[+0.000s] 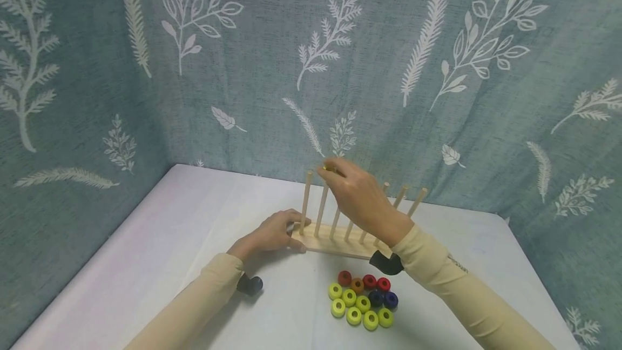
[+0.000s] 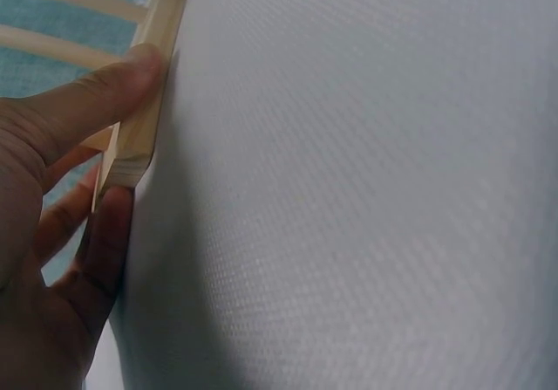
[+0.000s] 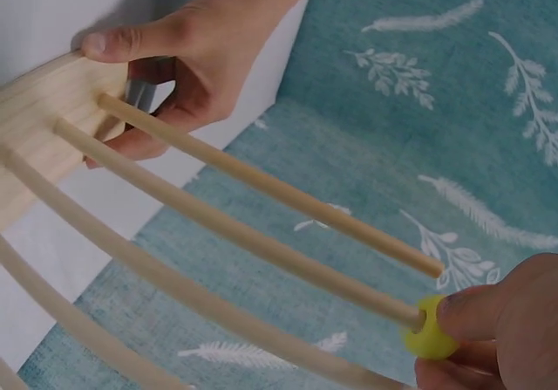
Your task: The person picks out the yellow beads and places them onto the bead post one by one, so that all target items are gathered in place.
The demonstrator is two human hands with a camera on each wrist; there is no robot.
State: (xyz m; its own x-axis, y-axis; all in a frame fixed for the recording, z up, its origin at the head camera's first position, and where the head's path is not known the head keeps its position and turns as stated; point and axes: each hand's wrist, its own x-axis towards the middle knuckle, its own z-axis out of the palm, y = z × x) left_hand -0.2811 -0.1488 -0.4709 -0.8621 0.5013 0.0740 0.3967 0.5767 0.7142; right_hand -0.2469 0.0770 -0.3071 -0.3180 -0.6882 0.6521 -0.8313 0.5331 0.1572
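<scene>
A wooden rack, a flat base (image 1: 330,246) with several upright pegs, stands on the table. My left hand (image 1: 274,232) grips the base's left end, thumb on the near side and fingers around the end, as the left wrist view shows. My right hand (image 1: 362,196) is raised at the top of the second peg from the left. Between thumb and fingers it pinches a yellow bead (image 3: 429,345). The tip of that peg (image 3: 218,222) meets the bead's hole; how far in it sits, I cannot tell. The leftmost peg (image 1: 306,199) is bare.
Loose beads lie grouped on the white table (image 1: 272,317) in front of the rack: several yellow beads (image 1: 353,321), red beads (image 1: 344,278), an orange bead (image 1: 357,288) and dark blue beads (image 1: 391,303). A patterned teal curtain (image 1: 272,123) hangs behind the table.
</scene>
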